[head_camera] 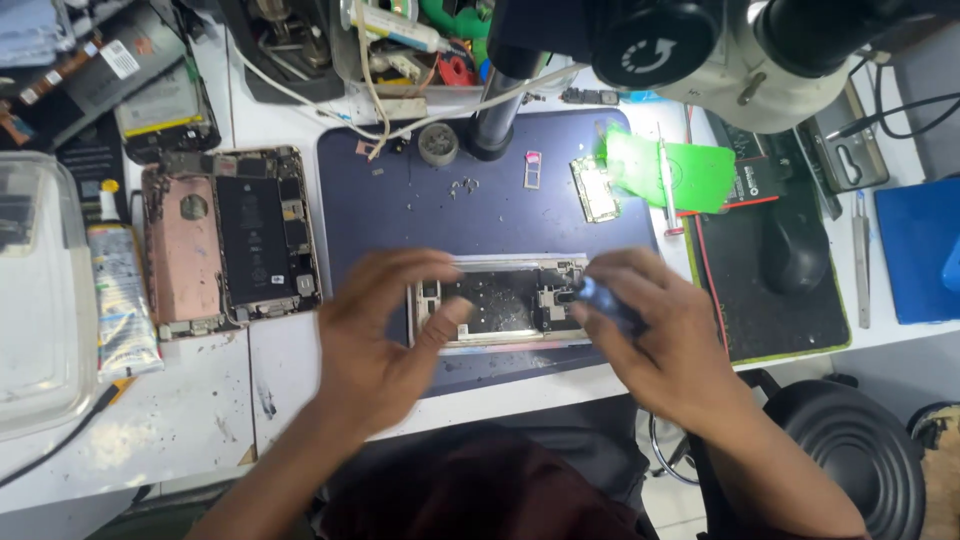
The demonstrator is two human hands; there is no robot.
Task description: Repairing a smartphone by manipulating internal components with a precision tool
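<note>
On the dark blue mat at the middle of the table, seen from the head camera, the opened phone frame lies lengthwise under your hands. Your left hand rests on its left end, fingers spread, thumb pressing the edge; keep that pressure steady so the frame cannot slide. Your right hand is closed around a blue-handled screwdriver at the right end, its tip hidden. Hold the tool upright. A second opened pink phone lies well apart, left.
</note>
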